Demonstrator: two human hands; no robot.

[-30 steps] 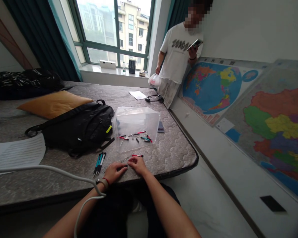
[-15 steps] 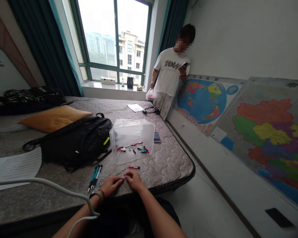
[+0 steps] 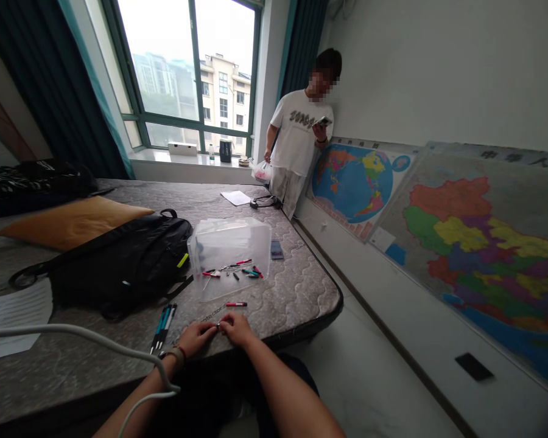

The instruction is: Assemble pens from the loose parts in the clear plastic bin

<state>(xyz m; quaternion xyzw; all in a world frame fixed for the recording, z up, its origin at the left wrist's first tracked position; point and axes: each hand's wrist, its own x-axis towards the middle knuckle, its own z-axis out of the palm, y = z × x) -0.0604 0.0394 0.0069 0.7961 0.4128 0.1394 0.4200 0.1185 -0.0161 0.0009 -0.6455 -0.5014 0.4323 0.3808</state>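
Note:
My left hand (image 3: 196, 338) and my right hand (image 3: 237, 329) meet at the near edge of the mattress. Both are closed in a pinch, fingertips almost touching around a small dark pen part (image 3: 218, 326), whose details are too small to make out. Just beyond them lies a red pen barrel (image 3: 236, 304). Several assembled pens (image 3: 163, 328), teal and white with black, lie side by side to the left of my left hand. Farther back is a clear plastic box (image 3: 231, 234), with several red, teal, black and metallic pen pieces (image 3: 251, 273) in it.
A black backpack (image 3: 119, 274) lies left of the box, near an orange cushion (image 3: 77, 222) and printed paper (image 3: 18, 316). A pale cable (image 3: 73, 331) crosses the lower left. A person (image 3: 296, 131) stands by the window holding a phone and a bag. The mattress edge (image 3: 338, 304) drops off at right.
The whole view has shifted, so the scene sits farther left. My hands stay pinched together over the small part, with only slight finger movement.

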